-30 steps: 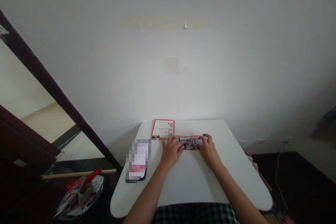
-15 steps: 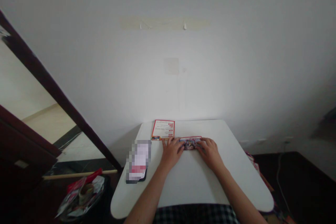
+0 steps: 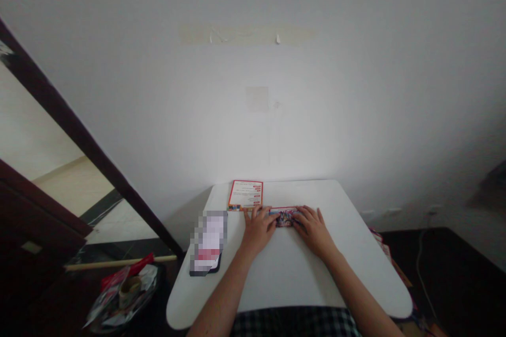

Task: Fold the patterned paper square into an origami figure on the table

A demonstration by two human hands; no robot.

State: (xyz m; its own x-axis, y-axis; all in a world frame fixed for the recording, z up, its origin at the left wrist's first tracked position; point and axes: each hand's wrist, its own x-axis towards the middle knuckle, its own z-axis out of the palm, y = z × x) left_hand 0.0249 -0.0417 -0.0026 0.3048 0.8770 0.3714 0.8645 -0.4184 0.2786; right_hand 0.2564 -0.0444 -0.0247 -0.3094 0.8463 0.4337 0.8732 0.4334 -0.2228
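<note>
A colourful printed leaflet (image 3: 285,217) with a red far edge lies on the white table (image 3: 292,274), its two ends covered by my fingers. My left hand (image 3: 256,229) rests on its left end, fingers spread and partly bent, palm down. On the right end, my right hand (image 3: 313,227) lies with its fingers stretched out over the print and the thumb side toward the middle. Just beyond my left fingertips is a white card (image 3: 245,193) with a red border and lines of text.
A phone (image 3: 209,242) with a blurred-out screen lies at the table's left side. The wall (image 3: 300,137) rises behind the table. On the floor at left stands a bin (image 3: 130,300) filled with wrappers and a cardboard roll. A cable (image 3: 421,268) hangs at right.
My right hand has shifted slightly left, its fingers now lying flatter over the leaflet's right end. My left hand stays almost where it was.
</note>
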